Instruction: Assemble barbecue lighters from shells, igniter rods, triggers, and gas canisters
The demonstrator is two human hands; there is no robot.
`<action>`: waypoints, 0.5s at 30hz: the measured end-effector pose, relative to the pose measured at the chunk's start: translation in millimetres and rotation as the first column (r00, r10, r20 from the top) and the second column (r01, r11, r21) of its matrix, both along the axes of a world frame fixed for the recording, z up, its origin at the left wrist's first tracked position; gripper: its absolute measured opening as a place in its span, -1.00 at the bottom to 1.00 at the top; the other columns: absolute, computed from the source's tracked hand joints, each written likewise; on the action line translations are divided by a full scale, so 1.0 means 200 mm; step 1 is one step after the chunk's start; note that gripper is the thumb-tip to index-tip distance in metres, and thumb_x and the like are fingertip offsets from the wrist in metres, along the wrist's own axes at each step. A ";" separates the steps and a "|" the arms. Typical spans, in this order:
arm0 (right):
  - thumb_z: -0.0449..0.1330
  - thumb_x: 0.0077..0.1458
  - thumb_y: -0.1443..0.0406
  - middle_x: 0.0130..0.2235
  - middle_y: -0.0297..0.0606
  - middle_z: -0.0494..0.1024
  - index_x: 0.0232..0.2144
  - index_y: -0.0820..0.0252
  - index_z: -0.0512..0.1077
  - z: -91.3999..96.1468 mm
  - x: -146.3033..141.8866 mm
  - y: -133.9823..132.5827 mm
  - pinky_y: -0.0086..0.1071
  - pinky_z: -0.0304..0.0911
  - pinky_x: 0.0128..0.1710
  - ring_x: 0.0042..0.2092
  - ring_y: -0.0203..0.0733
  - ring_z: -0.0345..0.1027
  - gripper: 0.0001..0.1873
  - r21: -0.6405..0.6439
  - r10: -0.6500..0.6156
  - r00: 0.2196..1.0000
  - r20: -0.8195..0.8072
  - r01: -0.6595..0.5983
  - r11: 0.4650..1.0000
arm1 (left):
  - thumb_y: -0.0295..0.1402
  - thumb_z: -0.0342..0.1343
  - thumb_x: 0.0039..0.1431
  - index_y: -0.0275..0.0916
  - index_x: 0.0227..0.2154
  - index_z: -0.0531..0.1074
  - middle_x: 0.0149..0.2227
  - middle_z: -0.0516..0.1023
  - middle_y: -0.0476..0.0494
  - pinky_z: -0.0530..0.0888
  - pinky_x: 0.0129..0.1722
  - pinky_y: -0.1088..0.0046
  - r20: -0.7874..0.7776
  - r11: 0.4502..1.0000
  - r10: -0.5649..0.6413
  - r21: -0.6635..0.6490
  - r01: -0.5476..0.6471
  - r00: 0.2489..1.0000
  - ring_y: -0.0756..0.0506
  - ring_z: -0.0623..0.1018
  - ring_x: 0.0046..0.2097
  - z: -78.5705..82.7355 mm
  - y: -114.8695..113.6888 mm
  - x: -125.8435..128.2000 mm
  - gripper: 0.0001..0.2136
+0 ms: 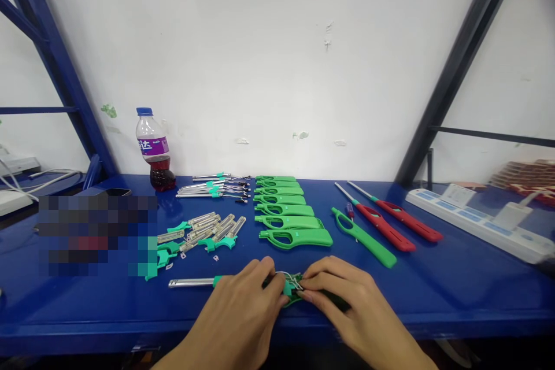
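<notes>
A half-assembled long-nosed lighter (pixel 191 283) lies at the table's front, its metal tube pointing left and its green shell partly covered by my hands. My left hand (pixel 247 306) is closed around its middle, thumb and fingers at the teal part. My right hand (pixel 351 295) pinches at the thin wires (pixel 297 283) beside the open shell; the fingertips hide exactly what is between them. Just beyond lies a column of green shell halves (pixel 303 237). To the left are clear fuel tanks with teal triggers (pixel 223 237) and, behind them, metal tubes with wires (pixel 212 189).
Two red lighters (pixel 385 230), a green shell half (pixel 368 245) and a small screwdriver (pixel 350 211) lie to the right. A white power strip (pixel 477 222) crosses the right side. A drink bottle (pixel 154 150) stands at the back left. A blurred patch (pixel 95 237) hides things at left.
</notes>
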State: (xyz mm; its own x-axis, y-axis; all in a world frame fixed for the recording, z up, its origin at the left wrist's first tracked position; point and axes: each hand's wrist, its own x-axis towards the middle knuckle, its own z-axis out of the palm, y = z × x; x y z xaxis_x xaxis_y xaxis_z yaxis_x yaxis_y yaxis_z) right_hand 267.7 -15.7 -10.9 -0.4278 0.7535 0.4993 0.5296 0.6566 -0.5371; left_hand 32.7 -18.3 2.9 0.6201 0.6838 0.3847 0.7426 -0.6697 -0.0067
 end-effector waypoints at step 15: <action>0.14 0.52 0.24 -0.15 -0.41 0.60 -0.16 0.01 0.44 -0.03 0.00 0.00 -0.30 0.31 -0.09 -0.13 -0.20 0.47 -0.87 -0.012 -0.014 0.998 0.059 0.015 1.000 | -0.58 0.08 0.31 -0.19 -0.02 0.45 -0.14 0.59 -0.21 0.42 -0.52 0.40 -0.092 0.996 0.032 0.082 -0.024 0.995 -0.18 0.64 -0.37 -0.02 -0.02 0.01 -0.75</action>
